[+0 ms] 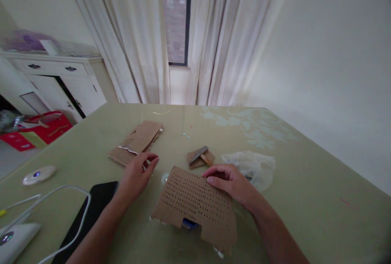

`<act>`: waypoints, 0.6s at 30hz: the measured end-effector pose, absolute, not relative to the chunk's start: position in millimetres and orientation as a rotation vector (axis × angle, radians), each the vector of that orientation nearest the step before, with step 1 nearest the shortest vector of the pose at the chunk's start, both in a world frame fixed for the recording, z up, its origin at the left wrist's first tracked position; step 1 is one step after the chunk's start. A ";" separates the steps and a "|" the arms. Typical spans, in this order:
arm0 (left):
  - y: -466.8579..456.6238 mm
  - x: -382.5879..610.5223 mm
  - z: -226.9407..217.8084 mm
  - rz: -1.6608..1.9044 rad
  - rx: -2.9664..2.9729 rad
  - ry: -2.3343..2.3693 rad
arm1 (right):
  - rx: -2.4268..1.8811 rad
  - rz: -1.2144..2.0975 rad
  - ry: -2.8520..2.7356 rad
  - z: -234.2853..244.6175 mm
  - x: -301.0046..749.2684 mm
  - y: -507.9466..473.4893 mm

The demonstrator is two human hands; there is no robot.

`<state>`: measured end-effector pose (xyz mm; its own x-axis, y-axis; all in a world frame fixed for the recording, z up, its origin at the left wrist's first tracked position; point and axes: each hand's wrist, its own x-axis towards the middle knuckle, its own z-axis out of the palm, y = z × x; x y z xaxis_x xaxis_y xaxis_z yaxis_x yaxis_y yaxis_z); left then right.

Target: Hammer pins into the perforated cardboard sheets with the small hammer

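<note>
A brown cardboard sheet (198,199), punched with rows of small holes and notched along its near edge, is tilted above the table. My right hand (227,180) grips its far edge between thumb and fingers. Through the notch, part of a blue object (189,224) shows; its kind is hidden. My left hand (139,174) is off the sheet, fingers loosely curved with a gap at the thumb and nothing visible in them. Just beyond it lies a stack of perforated cardboard (143,136). A small hammer (200,155) with a wooden handle rests on a little cardboard piece (193,164).
A clear plastic bag (259,170) lies right of the hammer. At left are a black flat object (88,211), a white cable (82,219), a white device (18,235) and a white oval object (39,174). The table (305,182) reaches toward curtains (137,44).
</note>
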<state>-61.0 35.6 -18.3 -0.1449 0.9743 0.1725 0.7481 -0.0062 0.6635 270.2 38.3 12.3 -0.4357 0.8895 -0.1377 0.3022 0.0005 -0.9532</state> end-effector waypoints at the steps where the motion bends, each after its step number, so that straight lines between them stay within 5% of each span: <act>1: 32.3 -54.3 -14.2 0.960 1.771 1.854 | -1.235 1.453 -1.761 12.2 270.7 38.2; 11: -0.3 -12.8 3.1 0.832 1.319 1.115 | -1.247 1.480 -1.632 16.4 279.2 41.8; 18: 0.5 -13.2 1.2 0.810 1.360 1.203 | -1.531 0.939 -1.855 -10.9 291.3 69.2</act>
<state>-13.2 0.5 1.2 0.2524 0.9540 -0.1616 0.2090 0.1093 0.9718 291.3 69.2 -10.9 -0.1982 0.9800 -0.0168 0.5939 0.1065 -0.7974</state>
